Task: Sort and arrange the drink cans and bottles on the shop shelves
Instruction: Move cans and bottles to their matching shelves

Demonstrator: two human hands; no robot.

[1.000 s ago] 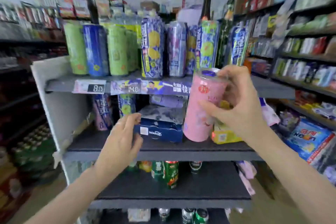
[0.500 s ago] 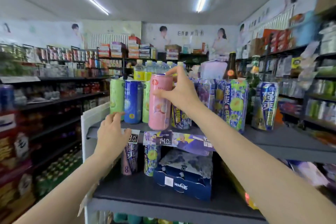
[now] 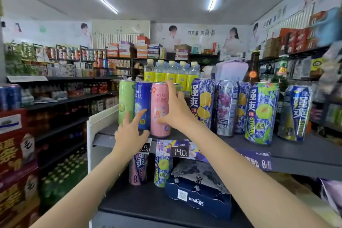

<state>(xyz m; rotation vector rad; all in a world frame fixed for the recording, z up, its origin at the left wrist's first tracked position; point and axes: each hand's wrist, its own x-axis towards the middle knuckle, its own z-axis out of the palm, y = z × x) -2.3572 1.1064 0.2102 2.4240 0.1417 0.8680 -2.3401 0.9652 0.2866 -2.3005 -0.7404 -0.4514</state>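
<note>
Head view: pink can, tall and slim, upright at the front edge of the top shelf between the blue can and the yellow-fruit can; likely full and weighty, smooth-walled, thin metal that dents, best taken around mid-body. Right hand wraps its right side, grip apparently closed though the contact is partly hidden; left hand spread loose, forefinger touching the blue can.

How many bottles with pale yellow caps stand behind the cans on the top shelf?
5, in one row behind the cans: bottles from left to right. More may be hidden behind them.
</note>
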